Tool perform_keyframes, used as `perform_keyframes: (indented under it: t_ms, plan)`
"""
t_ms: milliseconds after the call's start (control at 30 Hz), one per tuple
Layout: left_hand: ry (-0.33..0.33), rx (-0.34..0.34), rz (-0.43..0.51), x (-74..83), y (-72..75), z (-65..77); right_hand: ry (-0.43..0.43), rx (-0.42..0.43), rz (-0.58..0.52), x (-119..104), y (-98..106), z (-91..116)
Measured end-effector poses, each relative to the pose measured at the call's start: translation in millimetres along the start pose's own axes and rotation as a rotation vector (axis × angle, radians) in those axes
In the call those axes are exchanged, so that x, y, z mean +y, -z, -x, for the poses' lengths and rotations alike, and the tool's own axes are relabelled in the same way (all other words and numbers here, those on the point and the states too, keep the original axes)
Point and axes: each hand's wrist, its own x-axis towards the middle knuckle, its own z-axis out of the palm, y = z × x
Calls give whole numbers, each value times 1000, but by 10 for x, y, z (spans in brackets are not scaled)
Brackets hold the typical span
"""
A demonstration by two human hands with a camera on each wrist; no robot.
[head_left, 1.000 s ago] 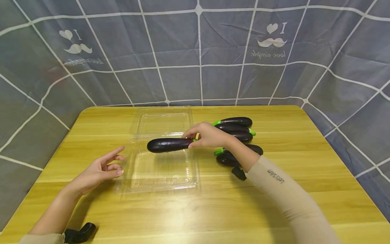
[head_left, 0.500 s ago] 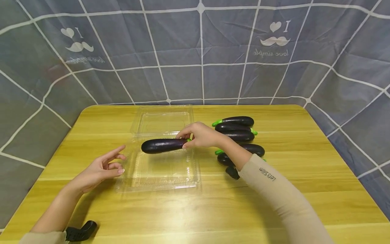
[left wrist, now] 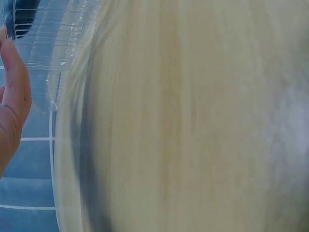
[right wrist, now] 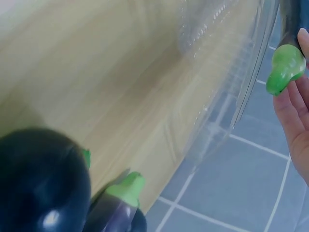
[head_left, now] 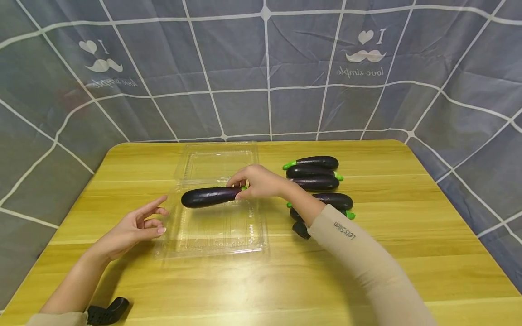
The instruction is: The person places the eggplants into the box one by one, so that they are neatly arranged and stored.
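Observation:
My right hand grips a dark purple eggplant by its stem end, over the clear plastic clamshell box. The eggplant lies nearly level, its round end pointing left. In the right wrist view its green stem shows between thumb and fingers. Just left of the box, my left hand hovers with relaxed, slightly bent fingers and holds nothing. The box lies unfolded, its lid toward the back. Part of the left hand shows at the edge of the left wrist view, beside the box wall.
Several more eggplants lie in a loose pile on the wooden table, right of the box; the right forearm covers part of them. A grey checked cloth hangs behind and around the table. Each wrist wears a black camera.
My right hand has carried the eggplant leftward, farther over the box, and slightly toward me. The left hand and the box have stayed in place.

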Motion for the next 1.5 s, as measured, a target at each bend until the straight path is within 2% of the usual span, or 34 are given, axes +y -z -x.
perform_keyframes:
  t_ms: [267, 500, 900, 1167, 1500]
  plan:
    - [1, 4, 8, -1, 2, -2, 28, -19, 33, -26, -77, -136]
    - [2, 3, 9, -3, 5, -7, -9, -25, 57, -8, -165, -222]
    - [13, 7, 13, 12, 7, -9, -86, -33, 126, -12, -327, -211]
    - [6, 14, 9, -20, 7, -15, -95, -13, 134, 16, -450, -183]
    - [-4, 14, 14, -43, -7, -29, -104, 4, 174, 34, -507, -167]
